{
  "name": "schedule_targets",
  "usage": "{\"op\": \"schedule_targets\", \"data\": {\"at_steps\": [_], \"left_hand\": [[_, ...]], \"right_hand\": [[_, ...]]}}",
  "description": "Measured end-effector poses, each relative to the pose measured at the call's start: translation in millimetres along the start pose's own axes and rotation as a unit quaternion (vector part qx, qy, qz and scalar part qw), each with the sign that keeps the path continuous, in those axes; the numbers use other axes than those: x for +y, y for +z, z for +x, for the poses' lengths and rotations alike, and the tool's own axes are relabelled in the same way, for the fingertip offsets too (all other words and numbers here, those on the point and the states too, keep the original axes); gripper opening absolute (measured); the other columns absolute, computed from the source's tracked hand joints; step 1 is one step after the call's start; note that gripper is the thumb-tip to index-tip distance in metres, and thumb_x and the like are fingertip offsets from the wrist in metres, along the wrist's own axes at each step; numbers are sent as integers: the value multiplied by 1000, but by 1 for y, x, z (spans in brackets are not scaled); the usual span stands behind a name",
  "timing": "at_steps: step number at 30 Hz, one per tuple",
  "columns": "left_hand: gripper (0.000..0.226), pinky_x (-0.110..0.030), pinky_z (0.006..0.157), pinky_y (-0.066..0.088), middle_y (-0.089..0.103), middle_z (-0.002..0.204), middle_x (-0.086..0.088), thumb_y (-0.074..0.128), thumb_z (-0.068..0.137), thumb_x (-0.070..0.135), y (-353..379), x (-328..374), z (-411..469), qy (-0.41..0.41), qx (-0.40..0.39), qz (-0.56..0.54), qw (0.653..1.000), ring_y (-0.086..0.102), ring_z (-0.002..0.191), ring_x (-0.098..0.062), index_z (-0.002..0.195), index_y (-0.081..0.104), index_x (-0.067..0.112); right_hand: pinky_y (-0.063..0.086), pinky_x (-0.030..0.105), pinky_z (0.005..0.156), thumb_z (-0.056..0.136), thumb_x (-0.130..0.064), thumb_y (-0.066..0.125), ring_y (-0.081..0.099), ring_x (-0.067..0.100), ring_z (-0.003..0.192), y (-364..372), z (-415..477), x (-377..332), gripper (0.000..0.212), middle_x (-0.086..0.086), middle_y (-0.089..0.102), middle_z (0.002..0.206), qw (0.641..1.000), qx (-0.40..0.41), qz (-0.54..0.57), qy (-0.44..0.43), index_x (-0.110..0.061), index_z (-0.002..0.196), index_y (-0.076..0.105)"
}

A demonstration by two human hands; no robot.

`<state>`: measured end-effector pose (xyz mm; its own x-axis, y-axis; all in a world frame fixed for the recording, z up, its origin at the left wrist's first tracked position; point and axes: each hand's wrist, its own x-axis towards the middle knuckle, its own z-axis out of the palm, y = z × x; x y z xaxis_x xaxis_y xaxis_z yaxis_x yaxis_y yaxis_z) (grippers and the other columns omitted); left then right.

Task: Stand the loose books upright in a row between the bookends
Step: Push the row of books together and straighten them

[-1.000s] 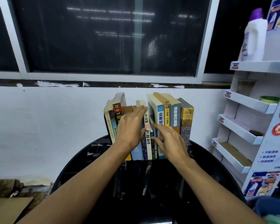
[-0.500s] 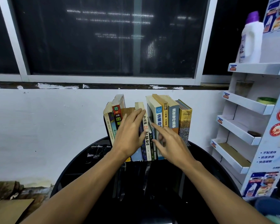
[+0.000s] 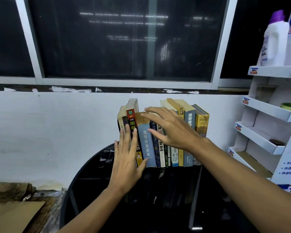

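left hand (image 3: 126,158): flat, fingers straight | right hand (image 3: 173,130): fingers spread, possibly pressing | arms: extended forward

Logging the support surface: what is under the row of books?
A round black table carries the row of books. The left hand covers the foot of the leftmost spines, so what they stand on is hidden.

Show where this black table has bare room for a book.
Bare: the black table in front of the book row, between the two forearms. Crowded: the row's left half, where left hand and right hand cover the spines. Right of the yellow book, the forearm hides the table.
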<state>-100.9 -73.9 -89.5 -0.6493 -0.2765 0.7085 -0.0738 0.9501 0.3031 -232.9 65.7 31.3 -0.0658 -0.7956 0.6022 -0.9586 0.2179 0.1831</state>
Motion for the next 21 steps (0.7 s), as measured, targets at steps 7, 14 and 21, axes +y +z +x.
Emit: {"op": "schedule_targets", "data": {"at_steps": [7,14,21], "left_hand": [[105,-65,121,10,-24,167,-6,67,91,48,13,-20,6,-21,7,37,999,-20,154,-28,161,-7,23],[107,-62,119,26,-26,166,-4,62,92,55,29,-31,15,-17,12,15,1000,-19,154,-29,160,-12,19],[116,-49,109,47,-22,167,-10,73,86,47,42,-24,21,3,20,13,1000,-17,154,-33,160,-8,10]], "right_hand": [[37,41,112,104,-38,46,37,14,141,5,63,-1,50,-1,38,157,996,-37,-1,-79,-27,152,38],[37,42,112,107,-41,31,39,14,141,23,100,4,46,-6,39,158,980,-123,-19,-154,-30,151,41],[33,39,117,107,-27,40,40,17,142,18,90,21,43,0,44,155,982,-110,1,-155,-17,148,46]]}}
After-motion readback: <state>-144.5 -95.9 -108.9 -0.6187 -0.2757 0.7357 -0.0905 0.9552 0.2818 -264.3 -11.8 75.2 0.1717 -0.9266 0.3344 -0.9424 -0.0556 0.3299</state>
